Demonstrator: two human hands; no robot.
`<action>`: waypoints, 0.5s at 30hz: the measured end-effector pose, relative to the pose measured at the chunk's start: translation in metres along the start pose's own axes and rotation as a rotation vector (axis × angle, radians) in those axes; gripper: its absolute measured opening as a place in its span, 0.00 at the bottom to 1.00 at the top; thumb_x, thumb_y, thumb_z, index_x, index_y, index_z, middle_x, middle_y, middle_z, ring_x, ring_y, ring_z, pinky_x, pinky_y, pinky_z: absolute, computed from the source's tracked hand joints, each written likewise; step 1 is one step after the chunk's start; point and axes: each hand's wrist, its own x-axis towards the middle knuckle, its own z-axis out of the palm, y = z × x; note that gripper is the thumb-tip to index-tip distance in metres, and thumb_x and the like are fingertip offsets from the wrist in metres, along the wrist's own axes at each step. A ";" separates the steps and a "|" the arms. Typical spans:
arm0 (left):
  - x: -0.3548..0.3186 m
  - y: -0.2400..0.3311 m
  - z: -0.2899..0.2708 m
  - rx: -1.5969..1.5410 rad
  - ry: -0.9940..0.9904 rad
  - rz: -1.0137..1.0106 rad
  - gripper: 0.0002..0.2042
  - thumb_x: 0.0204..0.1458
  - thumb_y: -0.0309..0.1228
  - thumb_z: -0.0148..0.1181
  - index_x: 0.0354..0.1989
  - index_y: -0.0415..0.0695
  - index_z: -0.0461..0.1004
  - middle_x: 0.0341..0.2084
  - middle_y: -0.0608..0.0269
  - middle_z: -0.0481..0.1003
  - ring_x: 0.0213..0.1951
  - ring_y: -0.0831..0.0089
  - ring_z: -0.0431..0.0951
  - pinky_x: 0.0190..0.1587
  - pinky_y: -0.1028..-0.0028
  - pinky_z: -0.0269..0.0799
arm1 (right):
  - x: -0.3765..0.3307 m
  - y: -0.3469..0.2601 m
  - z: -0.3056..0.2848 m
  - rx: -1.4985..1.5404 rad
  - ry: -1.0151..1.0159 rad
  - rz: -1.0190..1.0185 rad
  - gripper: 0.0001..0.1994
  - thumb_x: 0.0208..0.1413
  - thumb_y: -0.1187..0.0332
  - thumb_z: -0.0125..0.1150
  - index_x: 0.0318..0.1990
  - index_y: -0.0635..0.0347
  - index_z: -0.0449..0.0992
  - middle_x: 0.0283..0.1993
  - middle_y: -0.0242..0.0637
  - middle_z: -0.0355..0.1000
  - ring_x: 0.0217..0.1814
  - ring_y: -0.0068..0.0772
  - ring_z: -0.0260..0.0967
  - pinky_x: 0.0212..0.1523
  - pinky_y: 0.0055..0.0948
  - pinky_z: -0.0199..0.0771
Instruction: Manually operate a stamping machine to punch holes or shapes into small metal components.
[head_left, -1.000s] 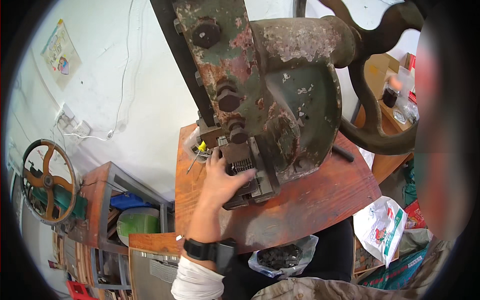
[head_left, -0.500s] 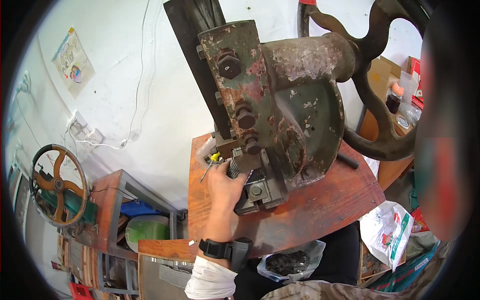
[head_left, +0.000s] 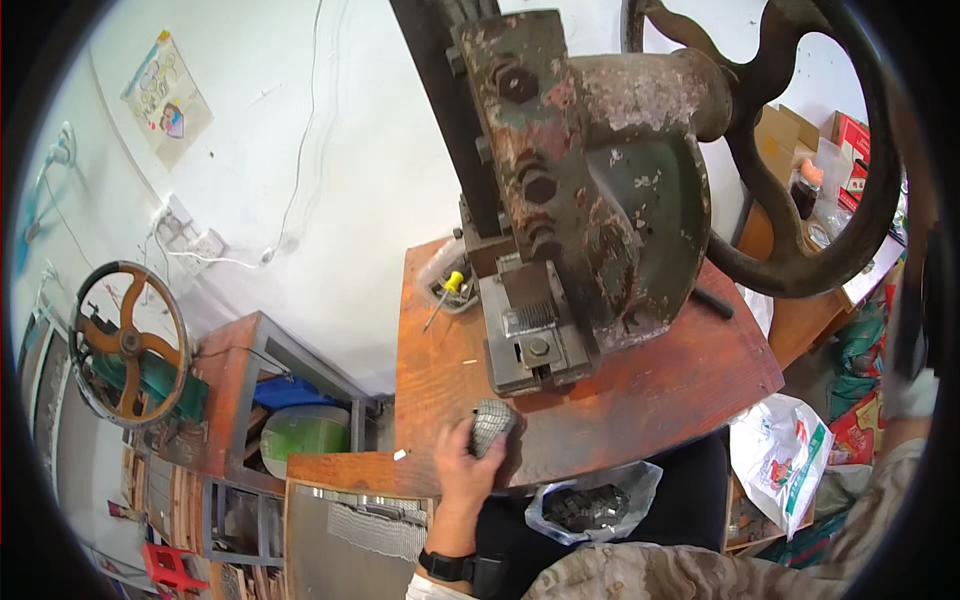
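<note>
In my left hand is a curved grey metal piece scored into a grid, fingers closed round it at the front edge of the wooden bench top. Behind it stands a worn green iron press. A small ridged metal piece lies in the die block under the ram. My right hand is a dark blur at the right rim, near the press's big handwheel; its fingers do not show.
A clear bag of dark metal pieces sits at my lap. A yellow-handled screwdriver rests in a tray left of the press. Ridged metal sheets lie in an open drawer. A second handwheel stands at the left.
My left hand has moved from beside the die toward me, bringing the gridded metal piece to the bench's front edge. My right arm has shifted at the right rim. The view has shifted.
</note>
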 end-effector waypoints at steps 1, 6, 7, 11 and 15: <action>-0.004 0.006 0.005 0.075 -0.028 0.072 0.19 0.37 0.30 0.67 0.39 0.35 0.74 0.35 0.50 0.72 0.37 0.53 0.72 0.40 0.65 0.70 | -0.033 -0.007 0.013 0.078 -0.062 -0.066 0.20 0.45 0.64 0.61 0.43 0.69 0.73 0.43 0.48 0.71 0.45 0.42 0.69 0.48 0.40 0.67; 0.003 0.015 -0.002 0.311 -0.177 0.065 0.23 0.35 0.36 0.68 0.41 0.36 0.73 0.37 0.51 0.70 0.42 0.53 0.68 0.46 0.59 0.62 | -0.068 -0.131 0.147 0.447 -0.369 0.038 0.12 0.37 0.73 0.67 0.33 0.59 0.75 0.37 0.38 0.68 0.44 0.46 0.64 0.43 0.44 0.66; 0.000 0.013 -0.001 0.368 -0.201 0.034 0.24 0.35 0.38 0.68 0.41 0.37 0.73 0.37 0.52 0.70 0.43 0.53 0.68 0.47 0.58 0.61 | -0.097 -0.148 0.165 0.471 -0.368 0.171 0.12 0.36 0.74 0.67 0.33 0.60 0.75 0.37 0.39 0.69 0.44 0.47 0.64 0.43 0.43 0.66; 0.002 0.035 0.016 0.465 -0.167 -0.035 0.27 0.36 0.43 0.69 0.42 0.38 0.72 0.37 0.53 0.70 0.42 0.54 0.67 0.45 0.56 0.60 | -0.146 -0.185 0.194 0.497 -0.351 0.498 0.12 0.37 0.76 0.66 0.33 0.62 0.75 0.38 0.41 0.69 0.43 0.48 0.65 0.42 0.39 0.68; -0.004 0.028 0.029 0.508 -0.129 0.021 0.25 0.37 0.43 0.69 0.40 0.39 0.71 0.31 0.53 0.70 0.35 0.55 0.69 0.37 0.60 0.63 | -0.149 -0.200 0.204 0.499 -0.325 0.615 0.12 0.37 0.75 0.66 0.34 0.62 0.75 0.38 0.41 0.70 0.43 0.47 0.65 0.42 0.38 0.69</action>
